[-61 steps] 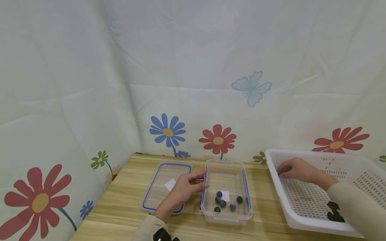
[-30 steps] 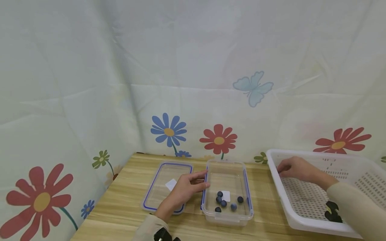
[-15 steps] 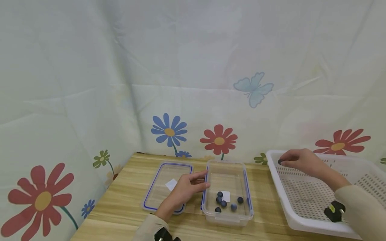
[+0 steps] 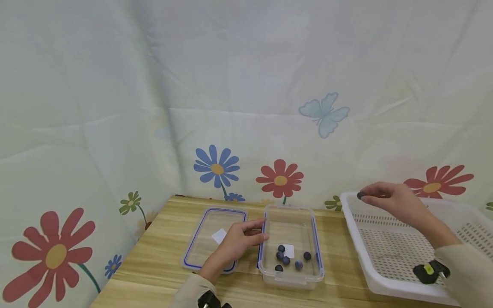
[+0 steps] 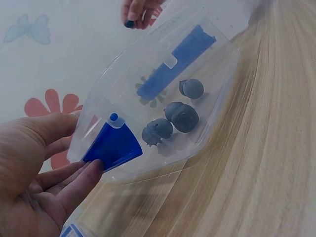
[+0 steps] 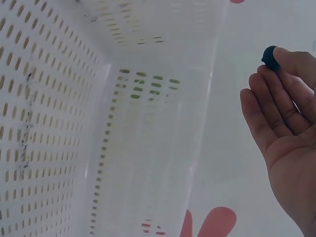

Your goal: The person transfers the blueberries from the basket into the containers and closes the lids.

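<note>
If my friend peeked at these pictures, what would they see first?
Probably the big red flower at the lower left of the head view, printed on the pale cloth. Next, perhaps the dark blue berries in the clear box at the lower middle. Then the right hand, pinching one berry near the far left corner of the white basket.

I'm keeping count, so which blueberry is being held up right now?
The blueberry pinched in the right hand's grip; the other visible blueberries lie in the clear box.
</note>
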The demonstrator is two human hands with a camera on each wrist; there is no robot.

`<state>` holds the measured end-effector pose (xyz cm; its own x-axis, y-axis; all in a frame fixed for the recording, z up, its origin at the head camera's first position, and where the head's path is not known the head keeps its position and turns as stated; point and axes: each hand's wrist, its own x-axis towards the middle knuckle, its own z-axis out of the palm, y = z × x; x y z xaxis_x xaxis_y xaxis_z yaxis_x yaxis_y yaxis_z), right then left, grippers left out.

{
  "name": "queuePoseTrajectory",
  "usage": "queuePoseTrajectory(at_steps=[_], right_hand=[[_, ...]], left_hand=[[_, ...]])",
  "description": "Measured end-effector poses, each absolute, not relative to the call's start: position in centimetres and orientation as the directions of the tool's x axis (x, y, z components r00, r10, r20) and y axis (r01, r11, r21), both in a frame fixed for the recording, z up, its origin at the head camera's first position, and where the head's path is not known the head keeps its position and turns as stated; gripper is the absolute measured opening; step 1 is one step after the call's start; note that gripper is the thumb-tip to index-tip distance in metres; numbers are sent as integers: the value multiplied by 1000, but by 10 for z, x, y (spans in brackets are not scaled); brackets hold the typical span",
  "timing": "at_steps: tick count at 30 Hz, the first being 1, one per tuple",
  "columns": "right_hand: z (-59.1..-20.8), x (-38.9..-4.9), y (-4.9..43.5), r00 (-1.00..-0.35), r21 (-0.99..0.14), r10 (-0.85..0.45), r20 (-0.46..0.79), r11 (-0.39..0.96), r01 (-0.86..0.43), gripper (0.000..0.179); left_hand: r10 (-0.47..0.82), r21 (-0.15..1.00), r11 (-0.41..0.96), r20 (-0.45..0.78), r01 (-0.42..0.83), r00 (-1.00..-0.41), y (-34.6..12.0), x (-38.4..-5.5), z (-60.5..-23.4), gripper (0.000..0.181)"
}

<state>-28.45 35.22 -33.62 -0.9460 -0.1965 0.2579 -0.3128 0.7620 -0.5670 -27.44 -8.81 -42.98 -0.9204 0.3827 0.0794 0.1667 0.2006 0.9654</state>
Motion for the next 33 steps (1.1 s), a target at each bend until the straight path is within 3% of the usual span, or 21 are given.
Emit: queuePoseTrajectory(at_steps=[9, 26, 33], right_hand=[[-321, -269, 335, -933, -589, -173, 316, 735, -335, 35], [-289, -238, 294, -852, -597, -226, 473, 629, -498, 23], [-293, -220, 273, -822, -598, -224, 523, 592, -541, 24]], left_hand=[[377, 961, 211, 86, 176, -922, -88, -276, -430, 53], [383, 965, 203, 78, 166, -920, -88, -275, -428, 56], [377, 963, 207, 84, 172, -922, -88, -275, -429, 54]])
